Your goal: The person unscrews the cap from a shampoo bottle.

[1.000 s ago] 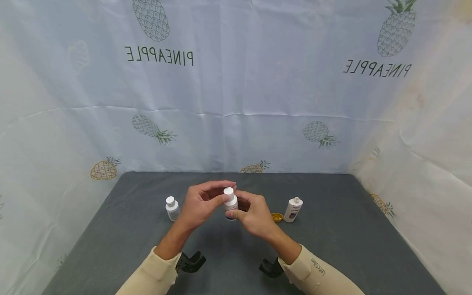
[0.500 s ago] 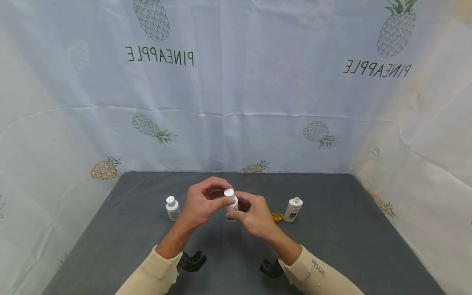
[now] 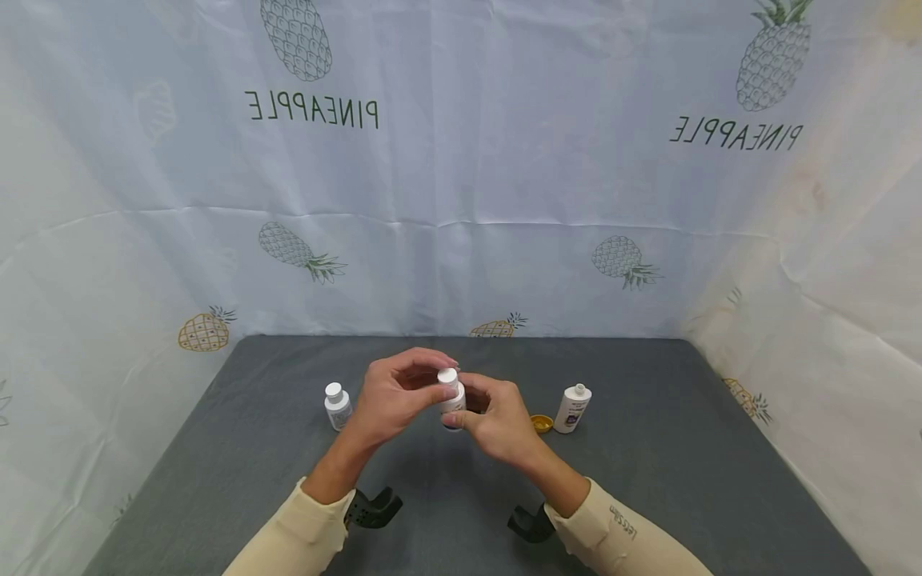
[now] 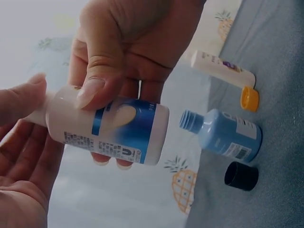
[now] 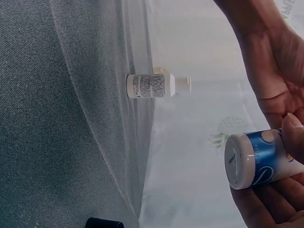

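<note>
A small white bottle with a blue label (image 4: 126, 126) is held tilted above the table, between both hands. My right hand (image 3: 504, 420) grips its body, thumb across the near side and fingers behind. At the top, my left hand (image 3: 387, 400) pinches the white cap (image 3: 448, 376) between thumb and fingers. The cap sits on the bottle's neck; whether it is tight I cannot tell. The bottle's base (image 5: 237, 161) faces the right wrist camera.
Left on the grey table (image 3: 238, 480) stands a capped white bottle (image 3: 337, 408). To the right are an uncapped white bottle (image 3: 573, 410) and a yellow cap (image 3: 542, 424). A blue bottle (image 4: 232, 135) with bare threads stands near a black cap (image 4: 241, 175). A pineapple-print curtain (image 3: 461, 160) hangs behind.
My left thumb and fingers have shifted slightly around the white cap, the fingers lifting a little. My right hand keeps the bottle in nearly the same place.
</note>
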`<state>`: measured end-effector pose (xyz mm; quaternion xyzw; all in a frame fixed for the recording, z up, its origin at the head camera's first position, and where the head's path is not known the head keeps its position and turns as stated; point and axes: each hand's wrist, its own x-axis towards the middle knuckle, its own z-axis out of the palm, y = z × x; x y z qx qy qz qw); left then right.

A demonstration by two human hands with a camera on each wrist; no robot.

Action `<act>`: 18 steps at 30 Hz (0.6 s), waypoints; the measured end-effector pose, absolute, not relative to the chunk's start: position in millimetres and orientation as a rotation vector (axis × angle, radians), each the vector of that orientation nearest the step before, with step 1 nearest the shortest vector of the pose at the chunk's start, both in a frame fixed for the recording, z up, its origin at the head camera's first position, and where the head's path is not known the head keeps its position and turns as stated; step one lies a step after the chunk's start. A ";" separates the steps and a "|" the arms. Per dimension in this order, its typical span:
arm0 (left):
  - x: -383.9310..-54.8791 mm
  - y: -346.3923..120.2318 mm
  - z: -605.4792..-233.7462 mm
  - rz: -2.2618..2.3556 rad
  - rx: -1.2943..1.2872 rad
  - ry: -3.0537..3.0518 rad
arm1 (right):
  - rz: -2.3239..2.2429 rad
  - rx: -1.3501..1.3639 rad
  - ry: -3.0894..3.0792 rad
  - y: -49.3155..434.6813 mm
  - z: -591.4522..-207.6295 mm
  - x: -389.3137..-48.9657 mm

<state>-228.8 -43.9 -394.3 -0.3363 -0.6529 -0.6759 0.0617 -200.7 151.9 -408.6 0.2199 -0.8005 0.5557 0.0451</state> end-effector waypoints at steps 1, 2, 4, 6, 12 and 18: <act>-228.6 -43.7 -394.4 -2.034 -1.008 -1.979 | 1.706 0.674 -2.444 151.8 -408.7 -200.6; -228.3 -43.4 -394.4 -2.023 -1.001 -1.983 | 1.714 0.672 -2.444 151.8 -408.7 -200.5; -228.3 -42.9 -394.7 -2.010 -0.996 -1.987 | 1.721 0.668 -2.446 151.7 -408.8 -200.2; -228.4 -42.7 -395.2 -2.016 -1.009 -1.982 | 1.725 0.662 -2.450 151.8 -408.7 -200.0; -229.2 -45.0 -395.4 -2.063 -1.101 -1.957 | 1.702 0.645 -2.462 151.9 -407.9 -200.5; -230.1 -44.2 -394.3 -2.057 -1.075 -1.990 | 1.698 0.653 -2.460 153.2 -407.7 -200.3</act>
